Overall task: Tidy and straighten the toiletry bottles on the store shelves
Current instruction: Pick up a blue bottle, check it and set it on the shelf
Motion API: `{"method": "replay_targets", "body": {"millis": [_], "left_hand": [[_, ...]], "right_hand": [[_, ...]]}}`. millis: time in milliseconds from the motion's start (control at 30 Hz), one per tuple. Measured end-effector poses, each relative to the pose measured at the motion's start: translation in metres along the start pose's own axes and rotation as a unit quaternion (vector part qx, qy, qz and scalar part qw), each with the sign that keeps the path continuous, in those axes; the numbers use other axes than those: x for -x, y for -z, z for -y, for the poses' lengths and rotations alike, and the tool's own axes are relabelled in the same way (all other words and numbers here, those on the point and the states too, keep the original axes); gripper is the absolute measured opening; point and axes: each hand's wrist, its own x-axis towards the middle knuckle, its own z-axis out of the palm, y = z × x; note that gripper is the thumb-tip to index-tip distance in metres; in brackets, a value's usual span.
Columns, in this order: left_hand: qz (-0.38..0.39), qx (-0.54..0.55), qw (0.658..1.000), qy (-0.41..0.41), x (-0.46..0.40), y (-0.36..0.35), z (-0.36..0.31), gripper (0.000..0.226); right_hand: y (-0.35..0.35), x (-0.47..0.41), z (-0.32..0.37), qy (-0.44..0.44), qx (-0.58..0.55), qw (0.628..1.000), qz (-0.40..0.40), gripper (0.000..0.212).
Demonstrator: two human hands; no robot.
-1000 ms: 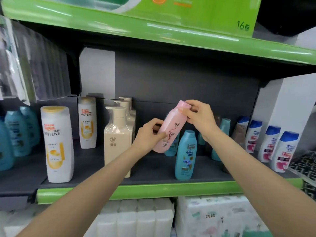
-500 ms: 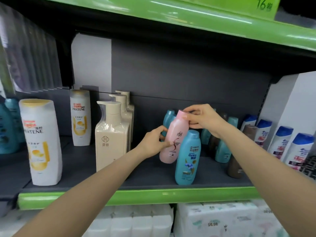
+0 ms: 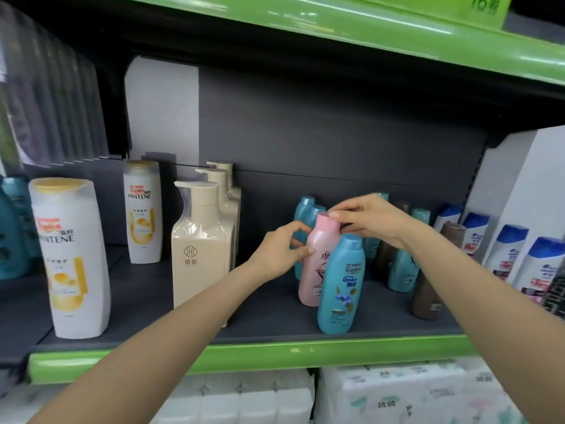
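Note:
A pink bottle (image 3: 316, 264) stands upright on the dark shelf (image 3: 269, 310), just behind a blue Rejoice bottle (image 3: 342, 283). My left hand (image 3: 279, 250) touches its left side with thumb and fingertips. My right hand (image 3: 370, 220) holds its pink cap from above with the fingers curled over it. Teal bottles (image 3: 305, 209) stand behind the pink one, partly hidden by my hands.
Beige pump bottles (image 3: 203, 246) and white Pantene bottles (image 3: 68, 258) stand to the left. Brown (image 3: 426, 298), teal (image 3: 403, 270) and white blue-capped bottles (image 3: 504, 252) fill the right. A green shelf edge (image 3: 244, 356) runs in front; tissue packs (image 3: 397, 396) lie below.
The pink bottle came down from a tilt in the air and now stands on the shelf behind the blue bottle. Both hands followed it down and forward.

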Motion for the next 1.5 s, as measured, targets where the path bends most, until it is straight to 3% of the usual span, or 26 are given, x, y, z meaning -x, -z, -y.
{"method": "replay_targets", "body": {"millis": [233,467,567,667,733,900,1500], "left_hand": [[0.006,-0.001,1.0,0.004,-0.002,0.001,0.0,0.022],[-0.13,-0.082,0.987,-0.037,-0.035,0.006,-0.012,0.025],[-0.083,-0.12,0.989,-0.035,-0.051,0.007,-0.019,0.036],[-0.02,-0.155,0.987,0.036,-0.064,0.005,-0.025,0.041],[-0.018,-0.157,0.985,0.065,-0.066,0.003,-0.024,0.038],[-0.059,-0.126,0.99,0.028,-0.06,0.001,-0.014,0.02],[-0.208,-0.16,0.962,-0.07,-0.025,0.026,-0.046,0.02]], "right_hand": [[-0.001,0.002,-0.001,0.008,0.015,1.0,-0.011,0.022],[-0.002,0.003,-0.006,-0.026,-0.005,1.0,-0.016,0.02],[-0.003,0.003,-0.005,-0.032,-0.015,0.999,-0.008,0.021],[-0.001,0.004,-0.004,-0.033,-0.015,0.999,-0.004,0.02],[0.0,0.004,-0.004,-0.035,-0.014,0.999,-0.003,0.02],[0.003,0.005,-0.007,-0.04,-0.025,0.999,-0.006,0.019],[-0.004,0.008,0.003,-0.008,0.046,0.999,-0.022,0.019]]}}
